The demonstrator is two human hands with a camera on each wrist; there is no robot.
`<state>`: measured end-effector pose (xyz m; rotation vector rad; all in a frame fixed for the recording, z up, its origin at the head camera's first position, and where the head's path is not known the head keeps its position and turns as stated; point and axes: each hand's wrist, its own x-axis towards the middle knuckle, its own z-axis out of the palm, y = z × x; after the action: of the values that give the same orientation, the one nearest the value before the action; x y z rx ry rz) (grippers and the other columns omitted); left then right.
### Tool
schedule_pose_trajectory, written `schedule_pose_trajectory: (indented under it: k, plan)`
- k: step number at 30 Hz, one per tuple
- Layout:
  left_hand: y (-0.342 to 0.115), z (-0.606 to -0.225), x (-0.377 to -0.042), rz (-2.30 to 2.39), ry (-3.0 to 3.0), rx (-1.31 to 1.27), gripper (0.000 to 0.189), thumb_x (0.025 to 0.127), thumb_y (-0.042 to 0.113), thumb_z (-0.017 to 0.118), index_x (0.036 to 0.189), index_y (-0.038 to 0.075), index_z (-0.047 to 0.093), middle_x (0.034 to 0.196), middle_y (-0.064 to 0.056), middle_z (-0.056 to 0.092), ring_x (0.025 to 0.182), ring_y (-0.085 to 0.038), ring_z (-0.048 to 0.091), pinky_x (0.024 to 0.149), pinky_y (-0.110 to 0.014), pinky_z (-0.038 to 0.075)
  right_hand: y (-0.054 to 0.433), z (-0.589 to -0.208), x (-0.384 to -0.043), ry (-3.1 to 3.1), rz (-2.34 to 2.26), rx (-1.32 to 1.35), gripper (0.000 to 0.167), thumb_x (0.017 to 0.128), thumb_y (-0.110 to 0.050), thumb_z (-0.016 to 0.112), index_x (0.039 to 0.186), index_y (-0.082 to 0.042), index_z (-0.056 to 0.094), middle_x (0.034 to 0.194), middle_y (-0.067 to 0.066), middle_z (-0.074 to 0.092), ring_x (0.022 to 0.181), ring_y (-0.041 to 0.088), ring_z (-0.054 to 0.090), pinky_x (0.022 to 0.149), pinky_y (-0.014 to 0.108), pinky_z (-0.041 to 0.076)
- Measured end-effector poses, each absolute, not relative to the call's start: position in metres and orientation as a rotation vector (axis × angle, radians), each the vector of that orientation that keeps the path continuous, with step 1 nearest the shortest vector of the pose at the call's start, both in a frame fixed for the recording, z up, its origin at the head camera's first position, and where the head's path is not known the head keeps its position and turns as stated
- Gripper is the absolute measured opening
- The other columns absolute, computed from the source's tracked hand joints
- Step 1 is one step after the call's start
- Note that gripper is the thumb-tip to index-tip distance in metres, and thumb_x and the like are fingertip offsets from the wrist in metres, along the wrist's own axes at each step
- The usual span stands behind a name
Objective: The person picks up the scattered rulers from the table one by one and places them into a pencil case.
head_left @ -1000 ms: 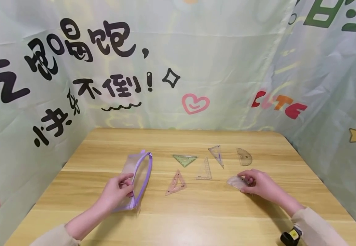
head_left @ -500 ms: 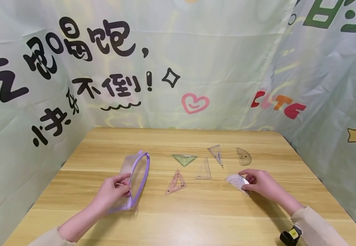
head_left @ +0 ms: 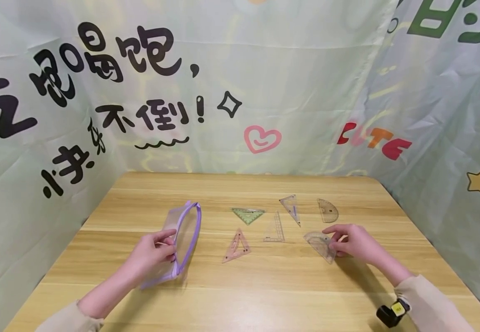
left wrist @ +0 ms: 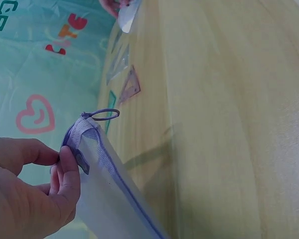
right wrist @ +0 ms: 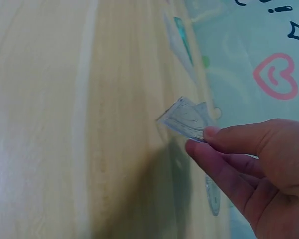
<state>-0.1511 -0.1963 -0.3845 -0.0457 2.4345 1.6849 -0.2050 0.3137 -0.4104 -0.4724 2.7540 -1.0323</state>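
Observation:
My left hand (head_left: 150, 251) pinches the edge of a see-through zip pouch (head_left: 199, 230) with purple trim, whose mouth gapes to the right. In the left wrist view, thumb and finger hold the pouch (left wrist: 102, 174) beside its zip end. On the right, my right hand (head_left: 358, 244) pinches a clear protractor (head_left: 319, 245) by its right end. The right wrist view has this protractor (right wrist: 187, 118) between thumb and forefinger, tilted, with its shadow on the wood. Whether its far edge touches the table I cannot tell.
Between the hands lie a green set square (head_left: 248, 215), a pink set square (head_left: 237, 247), a clear set square (head_left: 279, 230) and another with purple marks (head_left: 292, 210). A second protractor (head_left: 328, 211) lies behind the right hand. Printed cloth (head_left: 306, 92) walls in the wooden table (head_left: 240, 295).
My left hand has shifted slightly left with the pouch. My right hand has risen a little and turned the protractor, so more of its face shows.

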Motion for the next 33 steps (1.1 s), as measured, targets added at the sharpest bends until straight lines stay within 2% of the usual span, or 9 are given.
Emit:
schedule_pose_trajectory:
  k: [3, 13, 21, 29, 33]
  plan:
    - [-0.197, -0.384, -0.152, 1.692, 2.431, -0.057, 0.057, 0.089, 0.0, 0.059, 0.142, -0.014, 0.042, 0.099, -0.01, 0.058, 0.083, -0.014, 0.062, 0.073, -0.021, 0.061, 0.313, -0.406, -0.204, 2.693, -1.092, -0.428, 0.04, 0.087, 0.0, 0.068, 0.125, 0.008, 0.06, 0.086, 0.01, 0.067, 0.069, 0.013, 0.067, 0.059, 0.023, 0.06]
    - [-0.197, -0.381, -0.154, 1.726, 2.401, -0.068, 0.055, 0.091, -0.001, 0.057, 0.142, -0.013, 0.041, 0.102, -0.012, 0.058, 0.083, -0.013, 0.062, 0.075, -0.02, 0.061, 0.306, -0.394, -0.208, 2.614, -1.253, -0.421, 0.044, 0.089, 0.003, 0.062, 0.131, 0.011, 0.054, 0.09, 0.016, 0.066, 0.069, 0.011, 0.068, 0.063, 0.026, 0.063]
    - [-0.198, -0.377, -0.156, 1.714, 2.409, -0.029, 0.057, 0.091, 0.0, 0.057, 0.143, -0.013, 0.039, 0.1, -0.011, 0.058, 0.081, -0.013, 0.061, 0.074, -0.02, 0.06, 0.292, -0.386, -0.219, 2.587, -1.301, -0.449, 0.046, 0.09, 0.004, 0.06, 0.135, 0.01, 0.051, 0.091, 0.019, 0.065, 0.072, 0.017, 0.069, 0.069, 0.033, 0.064]
    - [-0.196, -0.378, -0.157, 1.717, 2.419, -0.017, 0.056, 0.089, -0.002, 0.058, 0.141, -0.014, 0.043, 0.099, -0.012, 0.058, 0.081, -0.014, 0.061, 0.073, -0.021, 0.06, 0.273, -0.383, -0.229, 2.548, -1.392, -0.444, 0.049, 0.091, 0.002, 0.06, 0.138, 0.011, 0.048, 0.095, 0.022, 0.065, 0.077, 0.02, 0.071, 0.073, 0.038, 0.064]
    - [-0.195, -0.377, -0.157, 1.719, 2.414, -0.017, 0.054, 0.089, -0.003, 0.057, 0.14, -0.014, 0.043, 0.098, -0.012, 0.058, 0.081, -0.015, 0.061, 0.073, -0.021, 0.061, 0.262, -0.383, -0.235, 2.545, -1.411, -0.434, 0.048, 0.091, 0.002, 0.059, 0.138, 0.01, 0.049, 0.097, 0.025, 0.065, 0.08, 0.025, 0.072, 0.075, 0.04, 0.064]
